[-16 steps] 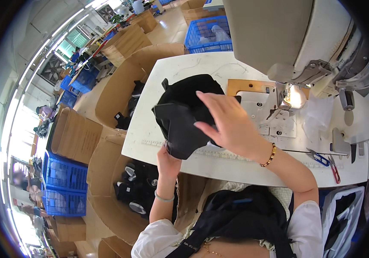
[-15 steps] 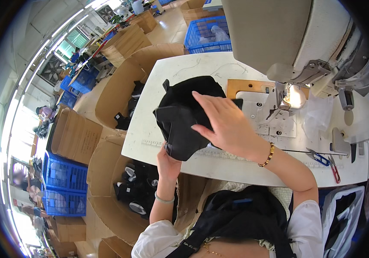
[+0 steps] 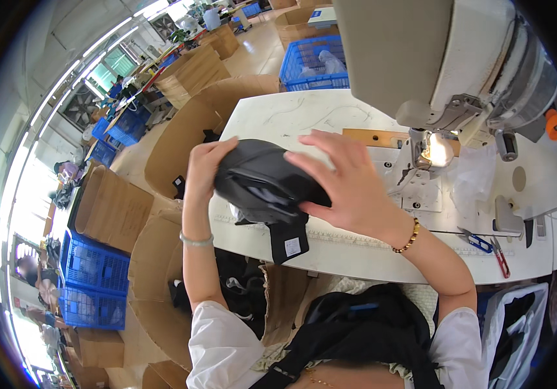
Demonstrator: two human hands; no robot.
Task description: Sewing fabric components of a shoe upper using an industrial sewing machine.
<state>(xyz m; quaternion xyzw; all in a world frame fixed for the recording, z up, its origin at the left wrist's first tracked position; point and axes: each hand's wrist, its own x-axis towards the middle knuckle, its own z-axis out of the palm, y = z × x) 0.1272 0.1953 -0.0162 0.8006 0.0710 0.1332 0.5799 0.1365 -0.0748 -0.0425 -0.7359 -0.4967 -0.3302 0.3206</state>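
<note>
A dark, curved padded fabric piece (image 3: 259, 178), its kind unclear, is held over the front left of the white sewing table. My left hand (image 3: 204, 172) is closed on its left edge, with the thumb over the top. At the opposite edge, my right hand (image 3: 356, 188) holds it between thumb and forefinger, the other fingers raised and slightly blurred. A black strap (image 3: 287, 243) with a white label hangs below the piece, over the table's front edge. The sewing machine (image 3: 421, 152), its lamp lit, stands right of my hands.
Blue-handled snips (image 3: 476, 241) and red-handled snips (image 3: 500, 258) lie at the right front of the table. A ruler strip (image 3: 356, 240) runs along its front. Cardboard boxes (image 3: 152, 279) with black pieces stand left; a blue crate (image 3: 314, 61) is behind.
My left hand has moved up from the piece's lower edge to its upper left side. The piece has turned over and tilted, and the labelled strap now shows. My right hand stays near its right side.
</note>
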